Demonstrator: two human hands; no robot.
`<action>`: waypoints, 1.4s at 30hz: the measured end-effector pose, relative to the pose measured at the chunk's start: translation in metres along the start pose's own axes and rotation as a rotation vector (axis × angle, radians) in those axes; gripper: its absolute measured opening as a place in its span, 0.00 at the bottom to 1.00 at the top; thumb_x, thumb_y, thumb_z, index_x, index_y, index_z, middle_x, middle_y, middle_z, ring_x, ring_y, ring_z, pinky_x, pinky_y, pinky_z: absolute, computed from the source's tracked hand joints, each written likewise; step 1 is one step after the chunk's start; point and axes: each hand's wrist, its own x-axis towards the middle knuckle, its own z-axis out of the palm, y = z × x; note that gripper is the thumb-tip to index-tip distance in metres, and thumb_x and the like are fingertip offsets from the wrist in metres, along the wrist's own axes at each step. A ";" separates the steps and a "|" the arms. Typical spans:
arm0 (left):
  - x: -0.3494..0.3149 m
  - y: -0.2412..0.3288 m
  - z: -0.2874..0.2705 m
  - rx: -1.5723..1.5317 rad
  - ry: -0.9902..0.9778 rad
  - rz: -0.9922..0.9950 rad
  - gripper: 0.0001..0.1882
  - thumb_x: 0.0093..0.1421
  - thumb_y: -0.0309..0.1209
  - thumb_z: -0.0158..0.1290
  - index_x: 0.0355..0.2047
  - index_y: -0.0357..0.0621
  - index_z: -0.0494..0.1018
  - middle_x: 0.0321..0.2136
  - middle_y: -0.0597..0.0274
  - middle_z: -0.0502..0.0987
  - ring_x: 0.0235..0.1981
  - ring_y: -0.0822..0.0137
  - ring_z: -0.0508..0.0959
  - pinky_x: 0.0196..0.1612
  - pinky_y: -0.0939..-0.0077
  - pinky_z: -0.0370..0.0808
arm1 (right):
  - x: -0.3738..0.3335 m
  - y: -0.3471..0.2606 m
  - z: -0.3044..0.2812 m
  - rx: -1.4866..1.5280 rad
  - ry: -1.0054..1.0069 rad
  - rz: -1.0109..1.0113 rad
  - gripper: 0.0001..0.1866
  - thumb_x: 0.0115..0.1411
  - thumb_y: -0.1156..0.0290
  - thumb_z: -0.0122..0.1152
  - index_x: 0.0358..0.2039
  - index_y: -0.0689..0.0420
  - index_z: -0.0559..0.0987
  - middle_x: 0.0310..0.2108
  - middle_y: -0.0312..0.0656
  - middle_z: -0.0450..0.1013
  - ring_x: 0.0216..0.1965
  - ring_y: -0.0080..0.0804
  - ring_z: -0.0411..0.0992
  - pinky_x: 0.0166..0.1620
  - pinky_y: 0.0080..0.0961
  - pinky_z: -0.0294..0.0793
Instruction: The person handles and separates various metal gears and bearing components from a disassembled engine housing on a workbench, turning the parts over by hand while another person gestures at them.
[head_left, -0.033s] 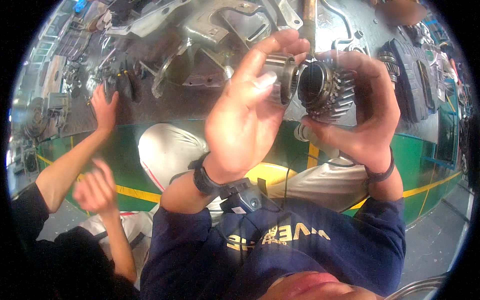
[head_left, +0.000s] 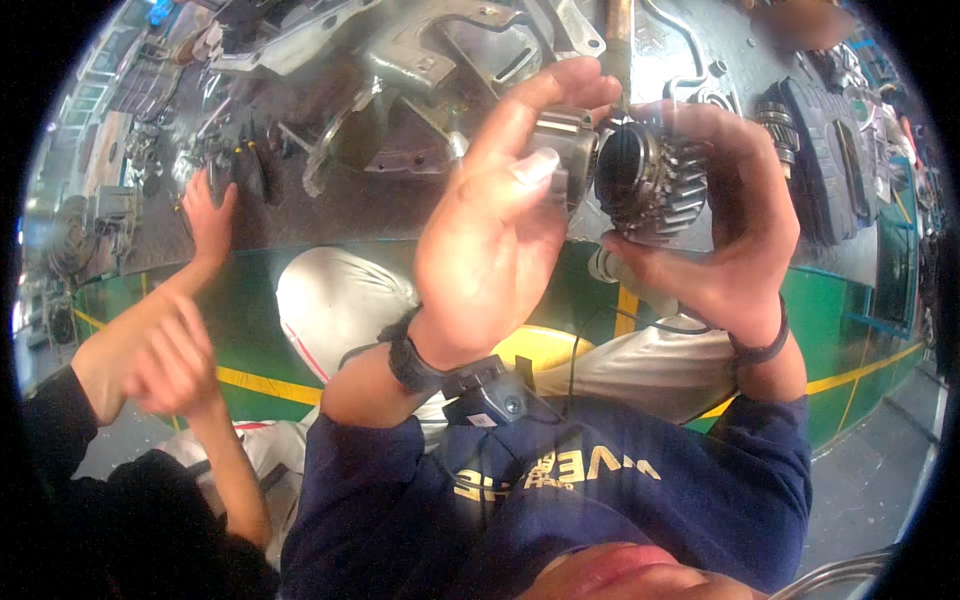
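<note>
**Gear and sleeve held face to face above the bench**

The person's two hands are raised close to the camera, each gripping a metal part. The right hand point(head_left: 735, 215) curls around a dark toothed gear point(head_left: 655, 180), fingers over the top and thumb underneath, so the gear sits clamped in the cupped palm with its hollow end facing left. The left hand point(head_left: 495, 225) pinches a pale grey sleeve point(head_left: 562, 148) between the fingers above and the thumb in front; its palm faces the camera and hides most of the part. Sleeve and gear meet end to end, touching or very nearly so; the exact joint is hidden behind the thumb.

A black band point(head_left: 410, 355) wraps the left wrist, and a thinner dark band point(head_left: 762, 345) circles the right wrist. A small black device point(head_left: 492, 398) hangs on the navy sweatshirt point(head_left: 600, 490) below the hands.

Behind them the grey bench point(head_left: 300, 215) carries a large cast metal housing point(head_left: 440, 60) and, at the right, another ribbed gear point(head_left: 775, 122). The floor below is green with yellow lines point(head_left: 260, 385).

At the left, another person's hand point(head_left: 205, 215) rests on the bench edge beside dark tools, and that person's second hand point(head_left: 165, 350) is blurred.
</note>
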 end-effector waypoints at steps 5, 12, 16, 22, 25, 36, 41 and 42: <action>0.006 -0.001 -0.006 0.295 -0.371 0.211 0.41 0.67 0.39 0.48 0.74 0.29 0.51 0.70 0.38 0.61 0.70 0.51 0.65 0.72 0.58 0.61 | -0.001 0.001 -0.002 -0.097 -0.068 -0.038 0.47 0.41 0.81 0.84 0.62 0.67 0.69 0.60 0.52 0.73 0.61 0.39 0.73 0.66 0.37 0.71; 0.000 -0.011 -0.008 0.583 -0.376 0.354 0.42 0.68 0.38 0.50 0.76 0.32 0.48 0.71 0.38 0.59 0.71 0.53 0.63 0.71 0.60 0.63 | -0.002 0.004 -0.001 -0.049 -0.058 -0.078 0.48 0.42 0.78 0.85 0.63 0.69 0.69 0.61 0.55 0.73 0.62 0.41 0.73 0.66 0.38 0.71; -0.004 -0.008 -0.011 0.655 -0.381 0.356 0.43 0.69 0.38 0.53 0.76 0.32 0.45 0.71 0.37 0.58 0.71 0.53 0.62 0.71 0.61 0.62 | -0.003 0.008 0.004 0.109 -0.026 -0.053 0.47 0.43 0.77 0.85 0.63 0.68 0.70 0.60 0.53 0.74 0.61 0.38 0.73 0.63 0.36 0.73; 0.020 -0.010 -0.031 0.797 -0.548 0.556 0.46 0.68 0.35 0.56 0.76 0.33 0.43 0.72 0.35 0.57 0.73 0.51 0.60 0.74 0.59 0.56 | -0.002 0.016 0.010 0.462 0.013 0.051 0.49 0.42 0.82 0.85 0.65 0.66 0.69 0.57 0.45 0.75 0.59 0.31 0.73 0.62 0.31 0.73; 0.024 0.001 -0.035 0.999 -0.615 0.665 0.48 0.64 0.32 0.61 0.76 0.33 0.44 0.73 0.35 0.56 0.75 0.50 0.58 0.75 0.59 0.53 | -0.001 0.021 0.007 0.773 -0.098 0.281 0.49 0.42 0.84 0.84 0.66 0.66 0.69 0.57 0.46 0.75 0.59 0.31 0.73 0.63 0.31 0.72; 0.009 0.021 -0.021 1.147 -0.603 0.548 0.59 0.46 0.23 0.76 0.73 0.28 0.50 0.70 0.38 0.61 0.67 0.46 0.70 0.68 0.56 0.69 | -0.008 0.041 0.009 1.225 -0.182 0.506 0.57 0.41 0.62 0.89 0.69 0.65 0.66 0.61 0.46 0.73 0.62 0.35 0.73 0.66 0.33 0.71; 0.007 0.021 -0.023 1.137 -0.596 0.551 0.58 0.44 0.23 0.77 0.71 0.26 0.54 0.68 0.39 0.65 0.65 0.47 0.73 0.68 0.57 0.70 | -0.006 0.036 0.008 1.288 -0.235 0.529 0.57 0.41 0.61 0.89 0.68 0.65 0.66 0.62 0.45 0.73 0.62 0.34 0.73 0.66 0.32 0.70; 0.007 0.021 -0.023 1.150 -0.573 0.561 0.57 0.44 0.24 0.77 0.70 0.26 0.55 0.67 0.39 0.66 0.65 0.48 0.73 0.67 0.58 0.70 | -0.006 0.036 0.009 1.315 -0.211 0.495 0.57 0.41 0.61 0.89 0.68 0.65 0.66 0.62 0.45 0.73 0.62 0.34 0.73 0.66 0.32 0.70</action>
